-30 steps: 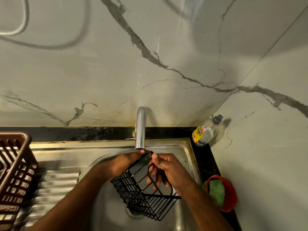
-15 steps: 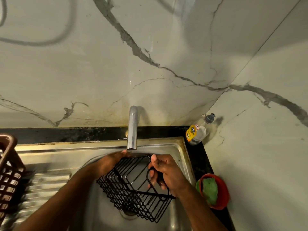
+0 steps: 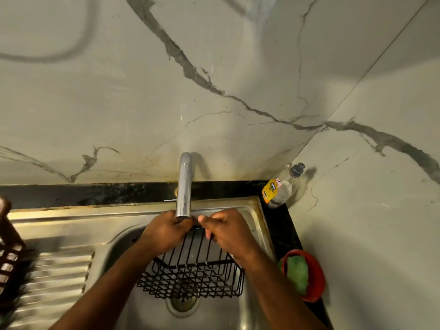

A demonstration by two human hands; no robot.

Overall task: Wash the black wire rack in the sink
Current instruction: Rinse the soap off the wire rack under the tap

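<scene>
The black wire rack (image 3: 190, 270) is now turning flatter over the drain than half a second ago, its far rim rising under the faucet (image 3: 183, 184). At frame centre, the left hand (image 3: 166, 231) and right hand (image 3: 228, 231) are gripping that rim, fingers curled, inside the sink (image 3: 71, 217). Rinsing seems underway, though no water stream is visible.

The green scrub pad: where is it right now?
In the head view the green scrub pad sits inside the red bowl on the black counter, right of the sink, below the soap bottle.
</scene>
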